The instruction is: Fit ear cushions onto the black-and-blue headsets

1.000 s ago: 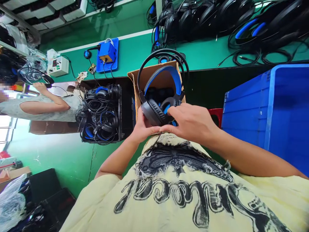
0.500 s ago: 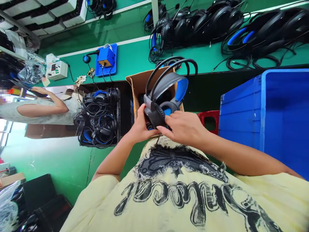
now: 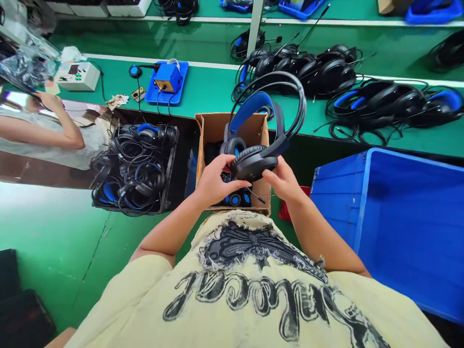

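Note:
I hold a black headset [image 3: 255,159] with a blue-lined headband above a brown cardboard box [image 3: 213,128] in front of my chest. My left hand [image 3: 214,180] grips its nearer ear cup from the left. My right hand [image 3: 284,181] grips the same cup from the right. The double black band arcs up and away from me. Inside the box lie more dark ear cups with blue centres.
A black crate [image 3: 168,174] of tangled headsets stands left of the box. A big blue bin [image 3: 409,217] sits at my right, a red stool [image 3: 286,210] beside it. The green bench [image 3: 210,92] carries rows of headsets [image 3: 326,67], a blue device [image 3: 166,79] and a white meter box [image 3: 77,75]. Another person's arm [image 3: 47,130] is at far left.
The headset has turned in my hands, its band now tilting right. My right hand slid from on top of the cup to its right side. The view has tilted up along the bench.

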A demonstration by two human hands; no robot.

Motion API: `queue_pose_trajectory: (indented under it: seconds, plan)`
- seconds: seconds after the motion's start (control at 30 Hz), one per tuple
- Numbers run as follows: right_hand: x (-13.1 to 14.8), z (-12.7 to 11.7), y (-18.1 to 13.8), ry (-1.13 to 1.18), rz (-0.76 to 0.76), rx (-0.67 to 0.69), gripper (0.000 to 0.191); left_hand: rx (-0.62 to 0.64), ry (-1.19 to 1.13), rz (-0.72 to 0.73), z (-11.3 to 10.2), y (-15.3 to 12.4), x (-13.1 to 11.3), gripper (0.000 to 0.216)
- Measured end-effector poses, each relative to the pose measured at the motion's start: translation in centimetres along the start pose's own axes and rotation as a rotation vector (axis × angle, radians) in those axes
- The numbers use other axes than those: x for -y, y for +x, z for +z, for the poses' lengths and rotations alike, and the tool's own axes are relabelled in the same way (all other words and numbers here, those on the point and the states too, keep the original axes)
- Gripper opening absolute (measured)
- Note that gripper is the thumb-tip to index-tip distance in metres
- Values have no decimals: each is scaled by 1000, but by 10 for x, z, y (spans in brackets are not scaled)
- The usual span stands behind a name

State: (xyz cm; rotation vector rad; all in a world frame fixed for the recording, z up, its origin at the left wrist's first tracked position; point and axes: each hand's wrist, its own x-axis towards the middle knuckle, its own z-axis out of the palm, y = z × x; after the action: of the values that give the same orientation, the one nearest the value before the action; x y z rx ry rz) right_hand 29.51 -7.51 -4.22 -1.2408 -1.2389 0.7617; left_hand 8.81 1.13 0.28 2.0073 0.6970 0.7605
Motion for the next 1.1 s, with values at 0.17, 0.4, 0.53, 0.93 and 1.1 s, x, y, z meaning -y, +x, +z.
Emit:
queue_pose_trajectory:
  seconds: [0.17, 0.4, 0.53, 0.93, 1.1]
  plan:
    - [18, 16, -4, 163, 93, -183, 91, -27, 48, 45, 12, -11, -15, 56]
    - [34, 33, -14, 10, -7, -377, 73, -26, 148, 324, 22, -25, -29, 48]
    - [38, 35, -18, -10, -128, -389, 62, -21, 146, 390, 22, -28, -34, 49]
    - [36, 36, -27, -412, -147, -399, 60, 50, 149, 445, 20, -36, -47, 72]
    - [33, 36, -30, -513, -196, -374, 70, 20, 190, 487, 21, -37, -51, 66]
